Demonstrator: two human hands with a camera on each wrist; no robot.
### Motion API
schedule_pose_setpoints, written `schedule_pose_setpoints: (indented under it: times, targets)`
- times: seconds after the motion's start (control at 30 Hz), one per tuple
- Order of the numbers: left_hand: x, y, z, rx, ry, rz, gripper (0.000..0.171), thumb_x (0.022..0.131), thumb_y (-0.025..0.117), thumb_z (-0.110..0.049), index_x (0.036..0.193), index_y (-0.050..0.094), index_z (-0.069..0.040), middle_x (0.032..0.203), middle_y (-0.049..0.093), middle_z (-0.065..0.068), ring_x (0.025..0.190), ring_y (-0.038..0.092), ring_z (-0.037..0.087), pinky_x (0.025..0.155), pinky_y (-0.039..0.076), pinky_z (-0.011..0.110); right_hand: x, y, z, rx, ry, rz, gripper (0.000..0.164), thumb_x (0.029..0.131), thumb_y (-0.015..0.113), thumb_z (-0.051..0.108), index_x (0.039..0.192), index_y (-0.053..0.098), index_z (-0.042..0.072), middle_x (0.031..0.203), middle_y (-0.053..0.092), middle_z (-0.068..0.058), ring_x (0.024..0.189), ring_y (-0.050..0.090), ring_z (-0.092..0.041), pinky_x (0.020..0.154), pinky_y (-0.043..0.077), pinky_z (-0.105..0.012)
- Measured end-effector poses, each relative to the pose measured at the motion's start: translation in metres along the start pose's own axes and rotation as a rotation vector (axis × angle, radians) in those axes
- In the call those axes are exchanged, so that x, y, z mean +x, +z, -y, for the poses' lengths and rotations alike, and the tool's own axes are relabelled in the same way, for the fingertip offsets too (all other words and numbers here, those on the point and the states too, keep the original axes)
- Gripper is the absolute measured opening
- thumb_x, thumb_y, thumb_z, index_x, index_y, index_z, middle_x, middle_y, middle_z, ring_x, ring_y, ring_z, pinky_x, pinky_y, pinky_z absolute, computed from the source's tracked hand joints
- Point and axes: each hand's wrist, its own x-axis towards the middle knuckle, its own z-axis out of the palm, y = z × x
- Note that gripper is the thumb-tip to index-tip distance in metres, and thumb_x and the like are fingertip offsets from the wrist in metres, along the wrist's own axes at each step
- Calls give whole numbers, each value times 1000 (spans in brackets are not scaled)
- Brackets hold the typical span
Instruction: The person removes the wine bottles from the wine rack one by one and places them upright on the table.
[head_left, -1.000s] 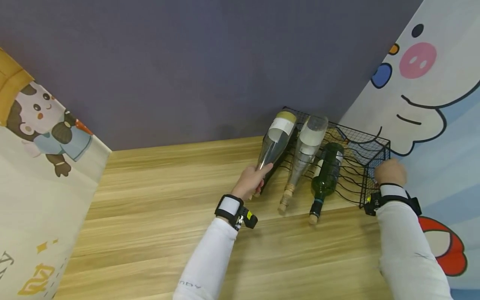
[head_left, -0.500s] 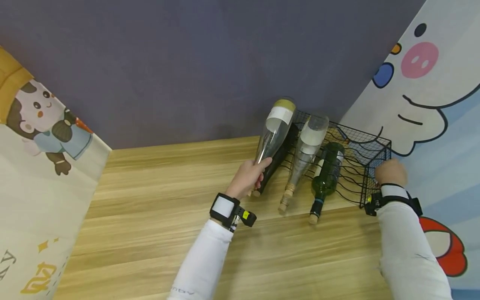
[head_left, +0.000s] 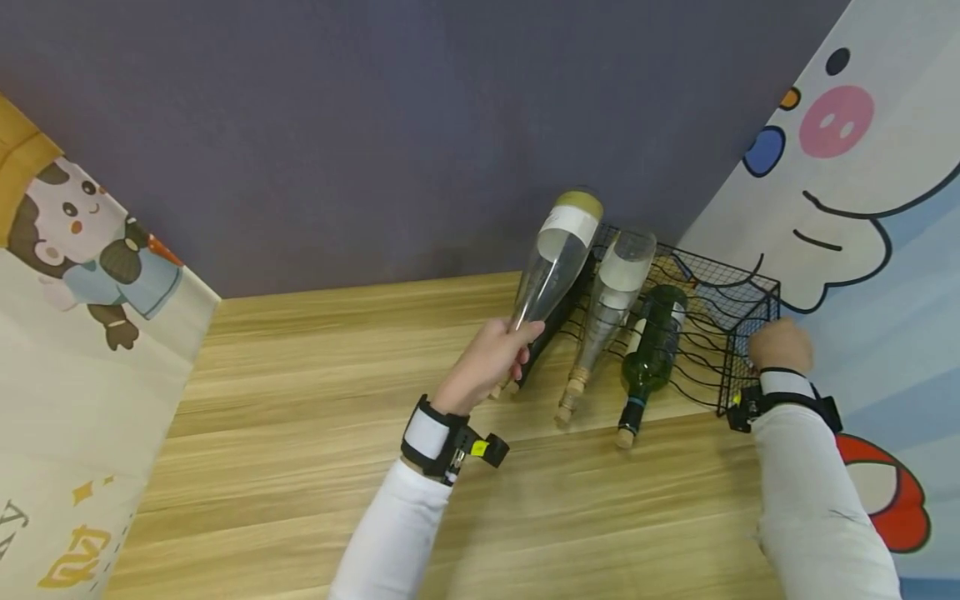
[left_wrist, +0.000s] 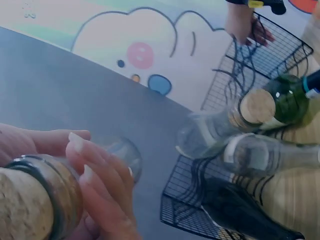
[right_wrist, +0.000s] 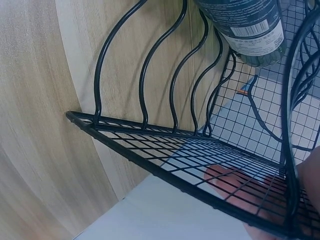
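My left hand (head_left: 495,354) grips a clear glass bottle (head_left: 558,250) by its neck. White and yellow bands mark its base end, which points up and away. Its cork (left_wrist: 25,205) looms large in the left wrist view. Just right of it, a dark bottle (head_left: 558,321) lies in a black wire wine rack (right_wrist: 150,170). Beside that are clear bottles (head_left: 618,287), one over another, then a green bottle (head_left: 656,337) with a label. At the rack's right end, my right hand (head_left: 782,344) holds the mesh side, its fingers (right_wrist: 235,185) showing behind the wires.
The rack stands on a wood-grain surface (head_left: 315,417), near a dark grey back wall (head_left: 337,150). Cartoon-printed panels flank it, with the right panel (head_left: 885,292) close behind the rack's right end. Wavy wires (right_wrist: 145,75) form the rack's cradles.
My left hand has drawn slightly left and toward me. The held bottle's base has risen up the view, baring more of the dark bottle. My right hand stays on the rack.
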Motion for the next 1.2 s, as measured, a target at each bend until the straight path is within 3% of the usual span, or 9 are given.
schedule_pose_setpoints:
  times: [0.2,0.43,0.57,0.7,1.03,1.2]
  targets:
    - [-14,-4,-5,47,0,1,29,100,55,-36,95,56,-8,67,48,0,52,45,10,49,38,21,1,2,0,3,31,3,49,98,30,14,127,36,-25,118,48,-48,103,55,-57,64,55,-53]
    - [-28,-14,-9,34,-6,-4,28,101,55,-36,98,55,-9,68,48,-1,55,46,10,52,39,22,0,1,3,-4,33,8,49,100,29,15,129,35,-24,120,47,-48,107,54,-57,67,56,-54]
    - [-36,-20,-10,47,7,-9,26,101,55,-34,100,56,-7,67,50,-2,54,46,10,49,38,22,-4,0,4,-12,1,3,48,99,31,14,125,37,-26,116,48,-49,101,56,-58,61,55,-52]
    - [-42,-27,-12,59,8,-8,27,101,55,-36,100,56,-9,69,50,-2,55,45,10,50,39,22,-8,-1,3,-23,-47,-26,41,97,33,9,111,47,-27,105,53,-46,89,60,-56,52,53,-46]
    - [-53,-44,-17,82,-8,-37,33,100,56,-39,106,57,-7,70,50,-1,56,45,11,53,41,22,-11,-1,4,-38,-51,-53,44,100,28,12,108,49,-26,104,56,-46,92,59,-58,61,54,-53]
    - [-63,-54,-19,109,-20,-61,34,100,54,-41,104,56,-7,71,50,-1,57,45,11,53,40,22,-11,-1,6,-47,-30,-37,48,101,24,13,112,48,-26,112,52,-48,97,57,-59,67,54,-55]
